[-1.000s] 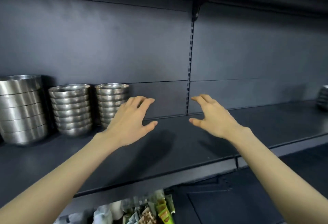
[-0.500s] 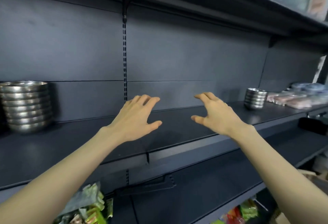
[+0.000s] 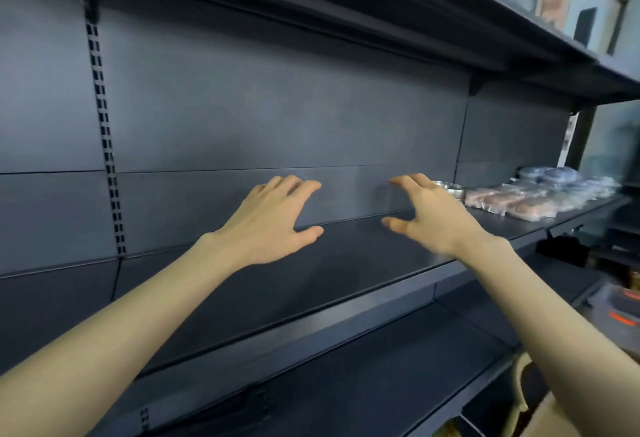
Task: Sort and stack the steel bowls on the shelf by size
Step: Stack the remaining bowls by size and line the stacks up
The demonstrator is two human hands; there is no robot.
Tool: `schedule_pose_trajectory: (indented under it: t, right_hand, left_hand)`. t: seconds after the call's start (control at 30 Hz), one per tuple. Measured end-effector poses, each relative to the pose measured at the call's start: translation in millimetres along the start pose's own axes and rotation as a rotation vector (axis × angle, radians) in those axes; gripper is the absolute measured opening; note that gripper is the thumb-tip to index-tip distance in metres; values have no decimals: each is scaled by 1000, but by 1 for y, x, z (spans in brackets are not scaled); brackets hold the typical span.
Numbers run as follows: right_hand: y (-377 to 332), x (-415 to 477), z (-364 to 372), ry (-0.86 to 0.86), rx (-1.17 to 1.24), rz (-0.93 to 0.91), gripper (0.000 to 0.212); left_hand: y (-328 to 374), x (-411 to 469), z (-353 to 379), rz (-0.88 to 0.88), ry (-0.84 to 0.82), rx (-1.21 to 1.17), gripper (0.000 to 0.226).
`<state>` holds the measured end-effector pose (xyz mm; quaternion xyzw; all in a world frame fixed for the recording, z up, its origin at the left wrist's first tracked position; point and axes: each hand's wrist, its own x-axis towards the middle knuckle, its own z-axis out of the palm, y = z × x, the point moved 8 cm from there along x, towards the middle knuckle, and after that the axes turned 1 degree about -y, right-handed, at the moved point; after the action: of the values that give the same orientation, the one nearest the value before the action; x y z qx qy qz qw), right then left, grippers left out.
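Note:
Both hands hover over the dark shelf [image 3: 346, 263], fingers spread, holding nothing. My left hand [image 3: 273, 222] is at the centre. My right hand [image 3: 433, 215] is further right and covers most of a small stack of steel bowls [image 3: 450, 189]; only its rim and upper right edge show behind the fingers. The bowl stacks at the left end of the shelf are out of view.
Plastic-wrapped packets [image 3: 519, 202] lie on the shelf just right of the bowls, with bluish wrapped items [image 3: 550, 173] behind them. A slotted upright [image 3: 105, 138] runs down the back panel at left. A lower shelf [image 3: 381, 384] juts out below, and another shelf [image 3: 381, 10] overhangs.
The view has swung right: the left bowl stacks have left the frame, and the small stack at right has come close behind my right hand. Both hands stay open and spread.

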<state>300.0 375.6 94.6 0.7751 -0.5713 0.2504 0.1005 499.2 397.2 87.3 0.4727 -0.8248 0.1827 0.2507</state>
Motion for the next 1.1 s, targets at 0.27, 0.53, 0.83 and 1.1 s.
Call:
schedule_pose_trajectory:
  t: [0.27,0.53,0.83,1.1]
  right_hand:
    - [126,65,25,-3,-47,78,67]
    - [258,109,47,-13,-48,140,65]
    - [394,154,94,-101,47,97,68]
    - [451,194,139,-113,448,82,83]
  left_hand:
    - [20,126,90,73,-6,-56,66]
    - [68,238,182,129,-27,-111,66]
    - [116,317,295,-55,-118,-227,75]
    - [106,346,388,-390,-197,-645,126]
